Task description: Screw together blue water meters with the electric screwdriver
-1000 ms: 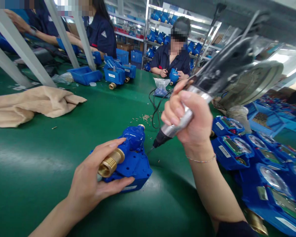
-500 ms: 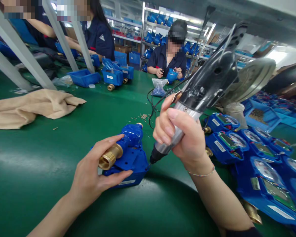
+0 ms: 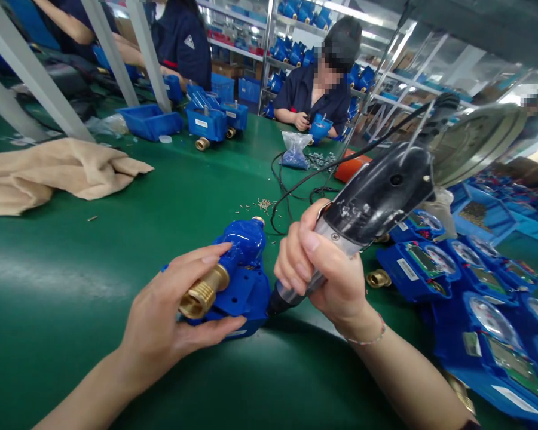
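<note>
A blue water meter [image 3: 246,286] lies upside down on the green table, its brass threaded pipe end [image 3: 205,291] pointing toward me. My left hand [image 3: 170,310] grips it from the left, fingers over the top and thumb along the near side. Wrapped around an electric screwdriver [image 3: 376,191] is my right hand [image 3: 325,263]. The tool slants down to the left, and its black tip meets the right corner of the meter's housing. The bit's end is hidden there. Just beyond the meter is a small pile of screws [image 3: 264,205].
Several open blue meters [image 3: 424,269] with circuit boards crowd the right side. A beige cloth [image 3: 63,173] lies at the left. Farther back are a blue bin [image 3: 150,122], a bag of blue parts [image 3: 295,149], black cables [image 3: 291,191] and a co-worker [image 3: 318,89] holding a meter.
The screwdriver's rear end has dropped lower, and its tip stays at the housing corner. The view has shifted slightly. My left hand keeps its hold on the meter.
</note>
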Demonstrator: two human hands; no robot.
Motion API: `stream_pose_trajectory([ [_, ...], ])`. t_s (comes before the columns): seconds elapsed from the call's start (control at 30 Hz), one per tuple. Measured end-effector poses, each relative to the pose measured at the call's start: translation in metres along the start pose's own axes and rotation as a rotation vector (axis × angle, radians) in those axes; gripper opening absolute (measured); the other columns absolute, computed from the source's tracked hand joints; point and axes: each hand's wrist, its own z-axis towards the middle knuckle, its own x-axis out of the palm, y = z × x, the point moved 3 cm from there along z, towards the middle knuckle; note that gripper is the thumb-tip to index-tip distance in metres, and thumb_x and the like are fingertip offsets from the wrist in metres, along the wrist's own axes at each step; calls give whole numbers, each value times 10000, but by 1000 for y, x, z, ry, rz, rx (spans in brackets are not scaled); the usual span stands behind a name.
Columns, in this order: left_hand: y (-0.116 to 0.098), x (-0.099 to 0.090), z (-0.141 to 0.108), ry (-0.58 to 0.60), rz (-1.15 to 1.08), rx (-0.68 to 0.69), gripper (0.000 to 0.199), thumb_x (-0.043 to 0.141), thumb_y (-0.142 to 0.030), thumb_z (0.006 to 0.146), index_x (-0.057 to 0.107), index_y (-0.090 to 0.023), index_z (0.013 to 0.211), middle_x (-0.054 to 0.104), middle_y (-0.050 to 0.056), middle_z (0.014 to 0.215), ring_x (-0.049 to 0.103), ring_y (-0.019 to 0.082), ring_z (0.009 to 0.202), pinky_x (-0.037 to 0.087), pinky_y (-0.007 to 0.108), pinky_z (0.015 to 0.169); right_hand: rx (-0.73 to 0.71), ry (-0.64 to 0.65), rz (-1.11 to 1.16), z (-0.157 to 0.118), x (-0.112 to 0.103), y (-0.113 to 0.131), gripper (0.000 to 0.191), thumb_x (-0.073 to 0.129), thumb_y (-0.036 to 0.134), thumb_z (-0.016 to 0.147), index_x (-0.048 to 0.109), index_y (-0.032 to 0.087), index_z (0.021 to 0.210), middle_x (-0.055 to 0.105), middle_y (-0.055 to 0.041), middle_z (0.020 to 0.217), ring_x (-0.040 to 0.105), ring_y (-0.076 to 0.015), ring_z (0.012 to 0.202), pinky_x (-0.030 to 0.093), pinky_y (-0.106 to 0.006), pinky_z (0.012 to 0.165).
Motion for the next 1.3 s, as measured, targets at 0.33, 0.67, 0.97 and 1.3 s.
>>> stream_pose_trajectory([
  [0.33, -6, 0, 2, -52, 7, 32, 477, 778, -366, 743, 517, -287, 1135, 653, 76, 1260, 630, 289, 1155, 556, 464, 902, 31, 76, 17, 5, -2, 5, 129, 572, 183, 867, 452, 226, 853, 446, 106, 510, 374, -62, 367, 375, -184, 411],
  [0.67, -3, -12, 2, 91, 196, 120, 706, 697, -539, 809, 388, -306, 1400, 592, 80, 1365, 589, 304, 1187, 489, 467, 985, 27, 119, 39, 15, -4, 6, 131, 584, 201, 848, 455, 216, 829, 459, 102, 505, 396, -65, 381, 392, -192, 432],
  [0.97, -41, -8, 12, 288, 432, 207, 413, 470, -200, 936, 440, -285, 1340, 527, 68, 1429, 661, 246, 1110, 592, 321, 739, -58, 48, -24, 33, -20, 23, 170, 658, 244, 815, 496, 197, 833, 466, 98, 498, 391, -68, 380, 373, -199, 408],
  [1.3, -53, -21, 66, 600, 246, 255, 452, 655, -444, 872, 554, -317, 1293, 656, 38, 1269, 693, 219, 997, 557, 294, 814, -266, -173, -153, 12, -35, 101, 145, 670, 200, 764, 538, 212, 823, 439, 93, 479, 354, -73, 387, 319, -210, 403],
])
